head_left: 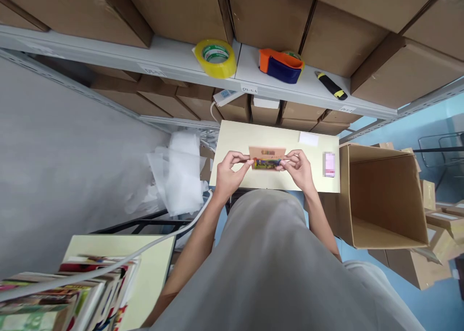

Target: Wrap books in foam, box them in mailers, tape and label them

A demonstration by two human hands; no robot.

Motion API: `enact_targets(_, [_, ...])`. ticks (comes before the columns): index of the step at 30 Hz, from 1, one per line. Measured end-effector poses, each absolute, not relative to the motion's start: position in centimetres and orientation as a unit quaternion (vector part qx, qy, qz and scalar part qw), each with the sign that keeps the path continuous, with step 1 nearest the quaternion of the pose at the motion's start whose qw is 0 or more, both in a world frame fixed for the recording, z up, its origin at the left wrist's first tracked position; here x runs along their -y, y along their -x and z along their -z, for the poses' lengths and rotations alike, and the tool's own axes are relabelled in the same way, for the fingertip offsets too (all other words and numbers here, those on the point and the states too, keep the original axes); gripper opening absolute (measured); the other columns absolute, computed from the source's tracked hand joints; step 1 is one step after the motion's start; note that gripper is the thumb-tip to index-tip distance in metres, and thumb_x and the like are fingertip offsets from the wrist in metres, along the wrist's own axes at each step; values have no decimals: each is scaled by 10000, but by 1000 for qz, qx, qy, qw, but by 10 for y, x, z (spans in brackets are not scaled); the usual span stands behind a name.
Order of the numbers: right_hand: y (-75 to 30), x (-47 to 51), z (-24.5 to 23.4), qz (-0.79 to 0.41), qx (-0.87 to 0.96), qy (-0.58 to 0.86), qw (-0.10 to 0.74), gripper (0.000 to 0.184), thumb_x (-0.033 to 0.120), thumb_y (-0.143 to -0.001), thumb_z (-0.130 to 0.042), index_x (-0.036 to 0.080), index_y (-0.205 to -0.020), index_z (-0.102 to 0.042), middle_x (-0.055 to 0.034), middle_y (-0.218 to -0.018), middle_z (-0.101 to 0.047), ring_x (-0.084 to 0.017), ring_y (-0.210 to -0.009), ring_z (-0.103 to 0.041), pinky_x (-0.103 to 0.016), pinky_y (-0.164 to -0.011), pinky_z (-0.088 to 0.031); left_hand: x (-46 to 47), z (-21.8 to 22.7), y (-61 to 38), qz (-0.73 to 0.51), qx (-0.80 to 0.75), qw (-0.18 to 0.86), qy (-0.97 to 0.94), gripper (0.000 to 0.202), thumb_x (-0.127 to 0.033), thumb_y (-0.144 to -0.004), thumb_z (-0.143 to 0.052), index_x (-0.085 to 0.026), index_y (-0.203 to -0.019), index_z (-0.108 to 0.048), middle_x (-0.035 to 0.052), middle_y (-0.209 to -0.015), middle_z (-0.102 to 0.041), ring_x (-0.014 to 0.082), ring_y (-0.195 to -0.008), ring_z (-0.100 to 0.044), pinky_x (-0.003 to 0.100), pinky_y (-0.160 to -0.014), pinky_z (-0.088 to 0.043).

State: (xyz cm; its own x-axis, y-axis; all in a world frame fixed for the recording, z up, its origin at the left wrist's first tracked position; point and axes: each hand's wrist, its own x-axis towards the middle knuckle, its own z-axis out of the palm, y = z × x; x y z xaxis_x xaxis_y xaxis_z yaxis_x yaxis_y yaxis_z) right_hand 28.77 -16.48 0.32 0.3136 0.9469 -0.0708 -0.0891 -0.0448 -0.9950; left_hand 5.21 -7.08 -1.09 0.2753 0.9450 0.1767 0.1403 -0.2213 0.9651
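Checking writing first. Finding a line of yellow-and-red lettering across the tan upper half of the card [267,153], too small to read. Noting a multicoloured printed strip along its near edge, also unreadable. Seeing green print on the inner core of the yellow tape roll [215,57], not legible. Observing small white labels [249,89] on the front lip of the shelf [163,55], carrying dark handwritten marks. Failing to make them out. Finding no readable text on the white slip [309,138] or the pink item [329,164], both lying on the right part of the table [232,142].

Holding the card level over the near middle of the table, long side running left to right. Unable to tell whether resting on the top or raised off it. Pinching its left end with the left hand [228,171], thumb and forefinger closed on the edge, other fingers curled. Pinching its right end with the right hand [300,169] in the same manner, fingertips closing on the near right corner. Leaving the middle of the card uncovered between the two grips.

Recording on the shelf, beyond the table: tape roll at left, orange-and-blue dispenser [281,66] in the middle, black-and-yellow knife [330,85] at right, cartons [181,7] behind. Noting an open box [380,195] just right of the table and clear plastic wrap [177,171] to its left. Noting also a stack of books [65,292] at near left, with a white cable [163,239] passing over it.
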Motion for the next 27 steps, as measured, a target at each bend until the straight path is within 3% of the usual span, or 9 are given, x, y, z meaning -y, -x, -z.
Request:
enact_targets(2, [-290, 169, -5, -451, 360, 592, 562, 479, 678, -899, -912, 266, -1020, -698, 2, -1035, -823, -105, -551, -708, -258, -543, -583, 72, 10, -50, -405, -412, 486, -655, 274, -496, -978, -852, -226, -981, -802, 64, -991, -872, 236, -967, -855, 360, -926, -692])
enact_targets(4, [-292, 173, -8, -445, 367, 614, 539, 484, 694, -898, -896, 244, -993, -744, -2, -975, -821, -71, -456, -595, -252, -464, -507, 73, 7, -46, -378, -393, 502, -671, 269, -482, -1029, -777, -229, -1033, -869, 80, -1059, -884, 236, -1012, -849, 358, -950, -684])
enact_targets(7, [-295, 180, -12, -450, 383, 618, 519, 458, 675, -940, -842, 231, -1048, -825, -1, -858, -813, -74, -439, -548, -268, -473, -511, 72, 2, -41, -365, -366, 523, -678, 278, -426, -1032, -736, -246, -1154, -910, 95, -1184, -883, 237, -1081, -835, 366, -990, -676])
enact_targets(10, [-293, 183, -14, -468, 390, 603, 515, 448, 633, -901, -881, 235, -1104, -842, -18, -922, -850, -87, -485, -605, -284, -528, -570, 73, 0, -39, -365, -374, 543, -657, 299, -440, -955, -802, -242, -1148, -918, 99, -1189, -881, 233, -1043, -825, 342, -908, -683])
enact_targets(16, [-276, 175, -11, -494, 352, 605, 515, 568, 764, -849, -896, 224, -912, -734, -22, -752, -819, -95, -439, -553, -255, -444, -490, 77, 3, -46, -360, -467, 584, -558, 449, -611, -866, -898, -179, -986, -883, 38, -710, -788, 192, -642, -748, 324, -692, -664])
enact_targets(19, [-268, 171, -10, -507, 356, 601, 505, 626, 834, -848, -865, 235, -874, -683, -13, -711, -801, -89, -406, -509, -249, -420, -452, 74, 3, -49, -356, -469, 611, -529, 564, -714, -854, -897, -171, -998, -848, 11, -632, -727, 178, -543, -690, 313, -601, -627])
enact_targets(21, [-266, 170, -10, -507, 366, 595, 504, 625, 843, -870, -844, 240, -892, -680, -20, -741, -812, -102, -432, -548, -254, -448, -484, 72, 2, -48, -368, -461, 603, -537, 600, -761, -871, -871, -175, -995, -828, 26, -664, -740, 174, -558, -688, 301, -591, -601])
enact_targets(24, [-268, 170, -6, -510, 378, 579, 512, 622, 860, -954, -735, 239, -990, -719, -61, -908, -850, -132, -549, -677, -274, -547, -579, 72, -7, -44, -400, -447, 555, -577, 632, -797, -1030, -656, -187, -1047, -820, 88, -852, -813, 182, -676, -720, 289, -598, -557])
enact_targets(27, [-270, 164, 5, -538, 362, 554, 522, 679, 904, -945, -694, 262, -1163, -722, -79, -1110, -848, -171, -717, -773, -300, -641, -656, 78, -21, -51, -414, -425, 457, -663, 523, -662, -1124, -566, -209, -1147, -826, 106, -1065, -821, 204, -863, -742, 300, -698, -581])
